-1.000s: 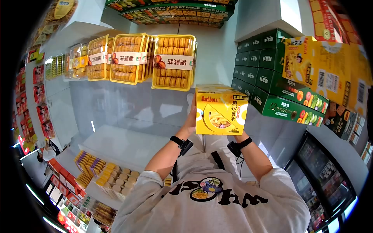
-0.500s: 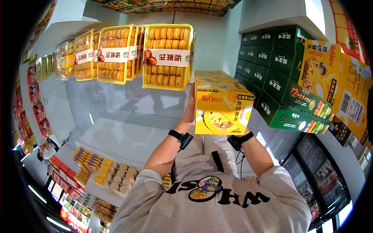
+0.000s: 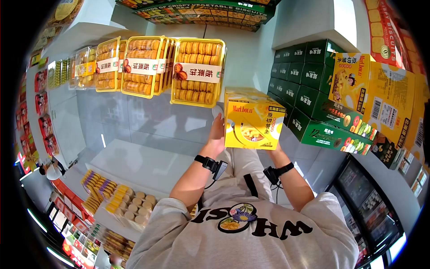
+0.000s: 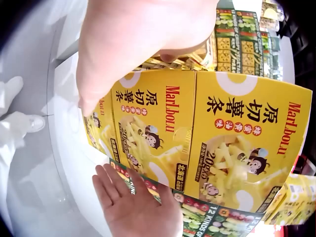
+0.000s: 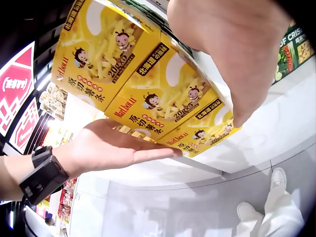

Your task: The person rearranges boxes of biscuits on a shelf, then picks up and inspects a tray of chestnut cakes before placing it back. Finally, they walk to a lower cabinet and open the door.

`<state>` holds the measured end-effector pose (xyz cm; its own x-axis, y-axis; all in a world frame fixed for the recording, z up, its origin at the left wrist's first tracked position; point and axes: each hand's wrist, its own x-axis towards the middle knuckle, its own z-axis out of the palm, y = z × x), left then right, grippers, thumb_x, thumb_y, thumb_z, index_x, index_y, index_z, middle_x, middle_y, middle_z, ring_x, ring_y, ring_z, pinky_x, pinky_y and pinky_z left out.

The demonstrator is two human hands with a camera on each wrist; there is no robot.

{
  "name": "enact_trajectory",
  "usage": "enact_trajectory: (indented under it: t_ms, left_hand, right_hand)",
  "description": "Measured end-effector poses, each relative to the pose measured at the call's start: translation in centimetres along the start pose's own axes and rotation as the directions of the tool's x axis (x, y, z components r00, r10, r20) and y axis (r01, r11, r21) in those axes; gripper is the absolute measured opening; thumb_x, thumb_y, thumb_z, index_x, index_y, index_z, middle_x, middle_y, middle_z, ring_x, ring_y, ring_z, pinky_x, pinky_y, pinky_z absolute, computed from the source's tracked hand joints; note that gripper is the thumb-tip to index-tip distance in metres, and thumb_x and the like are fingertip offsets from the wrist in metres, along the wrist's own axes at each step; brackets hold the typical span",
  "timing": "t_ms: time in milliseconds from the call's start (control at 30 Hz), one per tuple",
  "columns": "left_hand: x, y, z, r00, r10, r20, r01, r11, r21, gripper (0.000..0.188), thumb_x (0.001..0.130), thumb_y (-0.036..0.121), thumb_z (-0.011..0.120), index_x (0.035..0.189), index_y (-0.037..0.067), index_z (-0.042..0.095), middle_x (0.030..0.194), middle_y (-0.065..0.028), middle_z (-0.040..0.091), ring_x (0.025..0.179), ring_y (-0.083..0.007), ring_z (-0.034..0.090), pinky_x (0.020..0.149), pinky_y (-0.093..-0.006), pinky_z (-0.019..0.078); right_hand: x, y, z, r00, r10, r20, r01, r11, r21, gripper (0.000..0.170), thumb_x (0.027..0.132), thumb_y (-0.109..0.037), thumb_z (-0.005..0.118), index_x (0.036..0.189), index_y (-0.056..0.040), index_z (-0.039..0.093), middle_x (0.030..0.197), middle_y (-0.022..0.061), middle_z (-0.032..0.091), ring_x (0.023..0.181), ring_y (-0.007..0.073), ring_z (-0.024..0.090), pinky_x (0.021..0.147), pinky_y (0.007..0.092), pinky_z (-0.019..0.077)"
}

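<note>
Several yellow boxes of potato snacks [image 3: 253,125] stand in a tight row, their printed faces seen in the left wrist view [image 4: 153,128] and the right wrist view [image 5: 158,94]. Along one side of the row lies the left hand [image 3: 217,135], its fingers straight in the right wrist view [image 5: 118,148]. The right hand [image 3: 277,151] is at the opposite side, mostly hidden by the boxes from above; the left wrist view shows its palm [image 4: 140,210] open with fingers extended. Both hands are close against the row; exact contact is partly hidden.
Green biscuit boxes [image 3: 313,96] are stacked at the right, beside more yellow boxes [image 3: 387,101]. Clear trays of round biscuits [image 3: 197,74] line the shelf at upper left. A white counter [image 3: 143,163] with packed cakes [image 3: 134,206] lies at lower left.
In the head view the row of yellow boxes has shifted slightly up and looks a little smaller. More of both hands shows beside it, and the shelf goods have shifted with the view.
</note>
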<state>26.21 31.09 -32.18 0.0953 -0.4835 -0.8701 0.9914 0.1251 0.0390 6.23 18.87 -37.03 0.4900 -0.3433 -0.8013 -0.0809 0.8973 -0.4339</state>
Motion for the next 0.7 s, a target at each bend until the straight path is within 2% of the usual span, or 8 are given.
enact_trajectory:
  t_ms: [100,133,200,300,467,500,600,700]
  left_hand:
    - [0.6,-0.2,-0.3,0.998,0.029,0.055,-0.025,0.996,-0.088,0.058,0.102,0.047,0.029,0.134,0.001,0.046,0.133,-0.0149,0.055,0.122,-0.0309,0.054,0.105,-0.0413,0.0412]
    - [1.1,-0.4,-0.6,0.997,0.017,0.072,-0.008,0.992,-0.129,0.057,0.102,0.046,0.029,0.134,0.002,0.047,0.133,-0.0149,0.055,0.121,-0.0311,0.054,0.105,-0.0415,0.0411]
    - [1.9,-0.7,-1.0,0.994,-0.005,0.111,0.028,0.977,-0.211,0.054,0.102,0.043,0.029,0.133,0.003,0.048,0.132,-0.015,0.056,0.12,-0.0316,0.054,0.105,-0.0418,0.041]
    - [1.6,-1.1,0.4,0.999,0.022,0.039,-0.013,0.98,-0.201,0.052,0.102,0.042,0.029,0.133,0.005,0.049,0.13,-0.014,0.058,0.118,-0.0316,0.056,0.103,-0.0417,0.0433]
    - [3.6,-1.6,-0.7,0.978,0.119,0.173,-0.111,0.992,-0.057,0.051,0.102,0.038,0.025,0.133,0.005,0.047,0.127,-0.0149,0.058,0.115,-0.0317,0.058,0.1,-0.0418,0.047]
    - [3.6,-1.5,-0.1,0.972,0.125,0.197,-0.105,0.989,-0.108,0.051,0.102,0.038,0.024,0.134,0.005,0.047,0.128,-0.0147,0.058,0.115,-0.0317,0.058,0.1,-0.0419,0.0468]
    - [3.8,-1.1,0.9,0.937,0.147,0.317,-0.08,0.973,-0.215,0.05,0.103,0.037,0.023,0.138,0.007,0.043,0.131,-0.0127,0.056,0.118,-0.0295,0.057,0.101,-0.042,0.0462]
    - [4.1,-0.6,1.9,0.937,0.222,0.269,-0.173,0.965,-0.196,0.051,0.102,0.035,0.026,0.135,0.002,0.045,0.131,-0.0162,0.056,0.118,-0.0296,0.057,0.101,-0.0425,0.0458]
  right_hand:
    - [-3.1,-0.4,-0.8,0.993,0.007,-0.12,-0.037,0.967,-0.251,0.038,0.1,-0.025,0.05,0.132,-0.0037,0.051,0.127,0.0098,0.06,0.115,0.0252,0.059,0.095,0.0368,0.0484]
    - [-4.8,-1.7,0.3,0.994,-0.078,-0.076,0.028,0.854,-0.519,0.032,0.099,-0.022,0.049,0.125,-0.003,0.056,0.119,0.0105,0.063,0.107,0.0257,0.061,0.089,0.0367,0.0499]
    - [-9.0,-5.0,3.0,0.978,-0.198,0.071,0.149,0.415,-0.898,0.027,0.098,-0.016,0.046,0.111,-0.0018,0.065,0.102,0.0118,0.069,0.089,0.0266,0.067,0.078,0.0365,0.0529]
    - [-13.8,-9.1,7.5,0.783,-0.381,0.492,0.583,0.175,-0.793,0.015,0.089,-0.006,0.058,0.099,-0.0019,0.068,0.092,0.0121,0.069,0.076,0.029,0.066,0.072,0.0371,0.0529]
    - [-14.6,-13.4,11.4,0.478,-0.357,0.803,0.767,-0.276,-0.579,0.029,0.075,0.0,0.067,0.104,-0.0052,0.067,0.11,0.0101,0.067,0.098,0.0309,0.063,0.084,0.0408,0.0502]
    - [-14.1,-13.8,12.3,0.412,-0.339,0.846,0.778,-0.353,-0.52,0.032,0.074,-0.001,0.068,0.105,-0.0056,0.067,0.115,0.0103,0.066,0.104,0.031,0.062,0.087,0.0422,0.0491]
    - [-13.4,-14.0,14.7,0.555,-0.234,0.798,0.677,-0.43,-0.597,0.05,0.075,-0.007,0.069,0.124,-0.007,0.06,0.137,0.0142,0.051,0.129,0.0351,0.045,0.106,0.0502,0.0356]
    - [-12.8,-14.0,15.9,0.615,-0.213,0.759,0.602,-0.494,-0.627,0.058,0.074,-0.006,0.072,0.13,-0.0092,0.057,0.143,0.0166,0.045,0.135,0.0384,0.038,0.108,0.0548,0.0305]
